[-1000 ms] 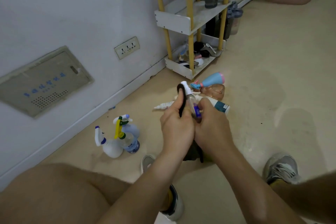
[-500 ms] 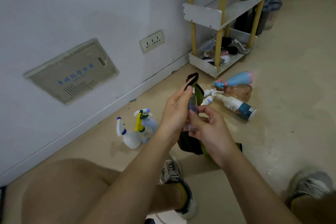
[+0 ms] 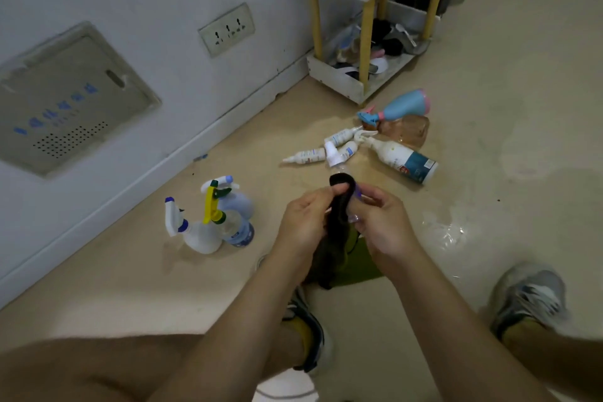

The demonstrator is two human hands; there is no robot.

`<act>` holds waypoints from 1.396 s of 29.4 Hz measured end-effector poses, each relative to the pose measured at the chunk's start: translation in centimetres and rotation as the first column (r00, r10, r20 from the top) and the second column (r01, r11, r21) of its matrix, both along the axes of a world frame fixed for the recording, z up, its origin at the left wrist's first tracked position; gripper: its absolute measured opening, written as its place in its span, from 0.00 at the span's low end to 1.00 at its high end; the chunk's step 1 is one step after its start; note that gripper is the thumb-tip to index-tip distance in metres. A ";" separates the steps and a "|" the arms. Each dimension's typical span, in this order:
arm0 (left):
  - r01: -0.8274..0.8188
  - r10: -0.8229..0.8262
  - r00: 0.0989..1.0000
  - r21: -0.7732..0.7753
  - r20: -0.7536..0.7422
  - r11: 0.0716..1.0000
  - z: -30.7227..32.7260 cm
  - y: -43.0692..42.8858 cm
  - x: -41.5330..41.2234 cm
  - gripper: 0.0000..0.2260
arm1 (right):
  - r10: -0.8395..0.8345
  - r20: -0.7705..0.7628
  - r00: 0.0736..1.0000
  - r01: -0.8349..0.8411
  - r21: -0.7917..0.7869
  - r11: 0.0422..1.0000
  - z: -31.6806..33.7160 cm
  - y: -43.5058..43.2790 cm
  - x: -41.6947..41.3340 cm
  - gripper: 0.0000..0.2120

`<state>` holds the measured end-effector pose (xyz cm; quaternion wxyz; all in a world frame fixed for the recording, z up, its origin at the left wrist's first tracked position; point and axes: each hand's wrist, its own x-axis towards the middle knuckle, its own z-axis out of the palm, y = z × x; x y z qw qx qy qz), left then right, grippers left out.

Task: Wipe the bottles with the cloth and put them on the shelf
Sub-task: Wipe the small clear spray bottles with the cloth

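My left hand (image 3: pixel 305 222) grips a dark cloth (image 3: pixel 339 225) with a green underside, wrapped around a small clear bottle (image 3: pixel 354 206) that my right hand (image 3: pixel 381 222) holds. The cloth hides most of the bottle; only its white cap (image 3: pixel 331 153) and a bit of purple label show. Several other bottles lie on the floor beyond my hands: a blue spray bottle (image 3: pixel 403 105), an amber one (image 3: pixel 406 129) and a white one with a teal label (image 3: pixel 403 158). The shelf (image 3: pixel 329 72) with yellow posts stands against the wall at the upper right.
Three spray bottles (image 3: pixel 212 219) stand upright on the floor left of my hands, near the wall. A wet patch (image 3: pixel 447 232) shines on the floor to the right. My shoes (image 3: pixel 530 295) and knees frame the bottom. The shelf's lowest tier holds dark odds and ends.
The view has tipped down and closer. The cloth now covers more of the small bottle, and my left hand has slid down along it.
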<state>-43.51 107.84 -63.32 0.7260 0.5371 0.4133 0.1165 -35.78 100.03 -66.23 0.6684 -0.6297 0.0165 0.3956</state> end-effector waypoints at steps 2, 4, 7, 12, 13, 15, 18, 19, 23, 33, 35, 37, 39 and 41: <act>0.102 -0.069 0.987 0.231 -0.146 0.968 -0.8 1.0 0.9 0.07 | -0.051 -0.122 0.991 0.064 0.105 0.992 -1.3 -0.5 0.3 0.14; 0.176 -0.052 0.963 0.469 -0.265 0.865 -1.8 2.2 2.0 0.09 | -0.077 -0.215 0.973 0.121 0.199 0.973 -2.1 -0.9 0.8 0.16; 0.131 -0.079 0.986 0.383 -0.148 0.914 -2.2 3.3 3.5 0.08 | 0.039 -0.092 0.995 -0.017 0.234 0.972 -2.6 -1.3 1.9 0.15; 0.187 -0.145 0.981 0.429 -0.128 0.884 -3.1 4.6 5.7 0.04 | 0.233 0.211 0.949 -0.239 0.003 0.971 -3.5 -0.4 3.3 0.17; 0.173 -0.122 0.984 0.497 -0.133 0.851 -3.7 4.8 5.8 0.04 | 0.266 0.258 0.929 -0.251 -0.087 0.964 -3.9 0.1 3.6 0.19; 0.196 -0.087 0.976 0.633 -0.199 0.749 -5.0 5.5 5.7 0.03 | 0.376 0.320 0.870 -0.275 -0.318 0.907 -5.5 0.9 4.2 0.26; 0.273 0.009 0.924 0.678 -0.381 0.682 -6.9 8.1 4.8 0.05 | 0.572 0.269 0.775 -0.359 -0.558 0.748 -9.0 1.8 4.9 0.34; 0.316 0.047 0.884 0.670 -0.465 0.672 -7.6 9.3 4.3 0.06 | 0.652 0.226 0.723 -0.407 -0.623 0.668 -10.5 2.0 4.9 0.36; 0.506 0.107 0.722 0.628 -0.683 0.591 -10.9 13.7 2.2 0.08 | 0.815 0.045 0.578 -0.482 -0.787 0.386 -16.6 2.0 4.4 0.44; 0.798 0.030 0.466 0.435 -0.884 0.416 -18.4 19.2 -0.3 0.11 | 0.740 0.134 0.659 -0.363 -0.805 0.469 -23.3 2.3 3.6 0.28; 0.823 0.036 0.427 0.404 -0.904 0.400 -19.4 19.2 -0.7 0.11 | 0.703 0.176 0.689 -0.323 -0.793 0.516 -22.8 2.5 4.1 0.18; 0.839 0.045 0.400 0.386 -0.915 0.383 -20.1 19.0 -0.9 0.12 | 0.585 0.127 0.801 -0.306 -0.753 0.583 -21.6 2.9 4.3 0.13; 0.849 0.049 0.398 0.388 -0.916 0.359 -20.5 19.0 -1.0 0.12 | 0.316 -0.018 0.949 -0.250 -0.652 0.716 -20.4 3.5 4.5 0.14; 0.859 0.052 0.395 0.389 -0.917 0.332 -20.8 19.1 -1.0 0.12 | 0.067 -0.194 0.979 -0.163 -0.540 0.826 -18.6 4.1 5.1 0.16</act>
